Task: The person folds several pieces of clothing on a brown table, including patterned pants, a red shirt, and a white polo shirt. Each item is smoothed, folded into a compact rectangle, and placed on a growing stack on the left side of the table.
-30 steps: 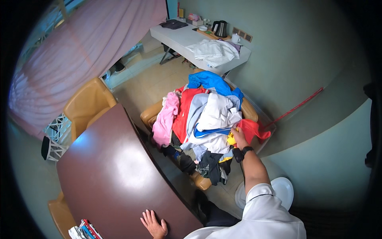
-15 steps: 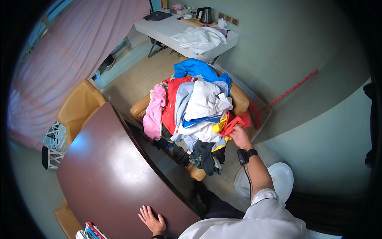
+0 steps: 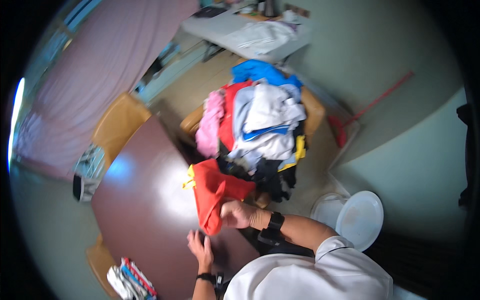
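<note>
A red garment with a yellow part (image 3: 212, 187) hangs from my right hand (image 3: 237, 214), whose fingers are closed on its near edge. The cloth is over the right side of the dark brown table (image 3: 145, 200). Just below it, my left hand (image 3: 201, 245) is above or on the tabletop, fingers apart and holding nothing. Beyond the table, a heap of clothes (image 3: 270, 110) covers a tan chair (image 3: 314, 112); white, grey, red, pink, blue, black and yellow pieces show in it.
Folded clothes (image 3: 131, 280) lie at the table's near left edge. Another tan chair (image 3: 117, 117) stands at the far left. White round lids or basins (image 3: 361, 220) are on the right, and a red long-handled tool (image 3: 377, 102) leans by the wall. A white desk (image 3: 225, 30) holds white cloth (image 3: 262, 36).
My right hand has pulled the red and yellow garment off the heap and brought it left over the table. My left hand has risen slightly toward it. The view has shifted.
</note>
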Action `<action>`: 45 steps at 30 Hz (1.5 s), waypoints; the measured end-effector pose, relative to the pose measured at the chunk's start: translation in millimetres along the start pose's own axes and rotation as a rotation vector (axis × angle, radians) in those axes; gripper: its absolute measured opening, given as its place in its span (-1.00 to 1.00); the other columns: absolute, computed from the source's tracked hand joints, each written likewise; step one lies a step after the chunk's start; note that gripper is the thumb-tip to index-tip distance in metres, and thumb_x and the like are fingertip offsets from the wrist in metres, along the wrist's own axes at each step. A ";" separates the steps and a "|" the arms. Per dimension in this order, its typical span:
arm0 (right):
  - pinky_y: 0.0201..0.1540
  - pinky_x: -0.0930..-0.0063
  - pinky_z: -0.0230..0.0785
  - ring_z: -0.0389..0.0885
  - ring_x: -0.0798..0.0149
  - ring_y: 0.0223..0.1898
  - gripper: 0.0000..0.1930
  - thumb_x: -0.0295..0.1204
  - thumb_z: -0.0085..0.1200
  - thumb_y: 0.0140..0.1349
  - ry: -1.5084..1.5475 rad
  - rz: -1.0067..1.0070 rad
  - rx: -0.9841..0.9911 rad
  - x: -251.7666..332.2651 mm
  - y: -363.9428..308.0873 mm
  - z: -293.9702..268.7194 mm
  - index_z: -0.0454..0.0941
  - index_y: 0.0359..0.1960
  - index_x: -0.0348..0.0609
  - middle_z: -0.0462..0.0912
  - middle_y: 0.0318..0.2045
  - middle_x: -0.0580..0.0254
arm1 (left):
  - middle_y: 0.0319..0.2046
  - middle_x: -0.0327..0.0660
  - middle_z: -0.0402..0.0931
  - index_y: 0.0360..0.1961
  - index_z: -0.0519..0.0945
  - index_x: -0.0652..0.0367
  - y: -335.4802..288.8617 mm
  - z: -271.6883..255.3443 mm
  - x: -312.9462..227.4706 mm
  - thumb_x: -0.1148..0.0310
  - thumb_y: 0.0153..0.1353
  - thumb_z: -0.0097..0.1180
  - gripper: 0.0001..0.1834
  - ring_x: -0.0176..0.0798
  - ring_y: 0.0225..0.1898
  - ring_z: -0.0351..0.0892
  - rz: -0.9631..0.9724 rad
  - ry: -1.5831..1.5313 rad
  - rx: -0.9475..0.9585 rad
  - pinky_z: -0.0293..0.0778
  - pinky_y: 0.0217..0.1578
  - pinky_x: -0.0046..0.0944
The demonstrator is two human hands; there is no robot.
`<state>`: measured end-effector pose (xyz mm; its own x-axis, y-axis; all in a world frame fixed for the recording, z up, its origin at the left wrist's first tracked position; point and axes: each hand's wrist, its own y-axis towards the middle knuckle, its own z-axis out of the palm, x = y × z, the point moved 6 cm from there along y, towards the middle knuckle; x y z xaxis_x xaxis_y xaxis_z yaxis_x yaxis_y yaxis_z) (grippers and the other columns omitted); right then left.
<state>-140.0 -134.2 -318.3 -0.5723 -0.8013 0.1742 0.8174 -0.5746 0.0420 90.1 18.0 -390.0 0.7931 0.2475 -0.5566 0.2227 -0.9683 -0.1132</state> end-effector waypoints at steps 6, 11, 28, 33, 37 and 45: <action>-0.08 0.17 0.60 0.81 0.07 -0.19 -0.73 -0.40 0.18 0.28 -1.495 0.459 0.242 -131.1 -0.7 25.9 0.75 -0.12 -0.36 0.84 -0.25 -0.05 | 0.50 -0.13 0.45 0.58 0.36 0.06 -39.6 -4.7 37.2 -0.23 0.63 -0.07 -0.25 0.01 0.43 0.49 -0.590 -1.667 -0.152 0.46 0.44 0.14; -0.39 0.16 0.43 0.63 0.23 -0.53 -0.82 -0.45 0.11 0.21 -1.526 0.627 0.331 -169.7 -39.0 -48.4 0.69 -0.49 -0.26 0.68 -0.60 0.13 | 0.61 -0.23 0.34 0.65 0.30 -0.11 -90.3 -17.0 17.4 -0.59 0.47 -0.21 0.00 0.08 0.62 0.28 -0.626 -1.863 -0.116 0.26 0.56 0.34; 0.15 -0.01 0.49 0.67 -0.14 -0.06 -0.56 -0.36 0.41 0.21 -2.394 -0.087 -0.377 -82.0 3.5 5.2 0.57 0.09 -0.20 0.68 -0.09 -0.01 | 0.05 -0.19 0.76 0.15 0.64 0.11 -87.3 -33.0 83.6 0.39 0.53 0.14 -0.76 -0.23 0.02 0.75 -0.670 -1.673 -0.315 0.68 0.18 0.02; 0.01 -0.06 0.61 0.78 -0.21 -0.06 -0.62 -0.30 0.36 0.27 -2.024 0.368 -0.087 -137.1 14.6 -17.2 0.64 0.06 -0.22 0.80 -0.16 -0.11 | 0.30 -0.02 0.66 0.28 0.58 0.31 -93.3 -91.7 136.3 0.41 0.41 0.00 -0.54 0.01 0.33 0.66 -0.534 -1.911 -0.585 0.53 0.40 0.14; -0.08 0.15 0.64 0.82 0.02 -0.19 -0.68 -0.35 0.30 0.37 -1.657 0.752 0.119 -187.3 7.4 -3.6 0.64 0.04 -0.30 0.82 -0.24 -0.01 | 0.32 0.05 0.65 0.24 0.60 0.38 -130.0 -117.1 202.5 0.39 0.33 -0.03 -0.50 0.07 0.38 0.62 -0.560 -1.927 -0.757 0.40 0.53 0.12; -0.14 0.08 0.62 0.78 -0.12 -0.25 -0.79 -0.45 0.22 0.36 -1.853 0.382 -0.019 -184.6 7.3 -1.2 0.66 -0.05 -0.29 0.78 -0.30 -0.05 | 0.00 -0.11 0.71 0.15 0.63 0.25 -209.4 -148.1 264.0 0.51 0.39 0.25 -0.68 -0.20 0.02 0.72 -0.970 -0.953 -0.931 0.66 0.12 -0.20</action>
<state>-28.5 9.3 -351.3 0.4091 0.2900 0.8652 0.8579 -0.4454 -0.2564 336.8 291.2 -391.3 -0.3709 0.2618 -0.8910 0.9190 -0.0346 -0.3927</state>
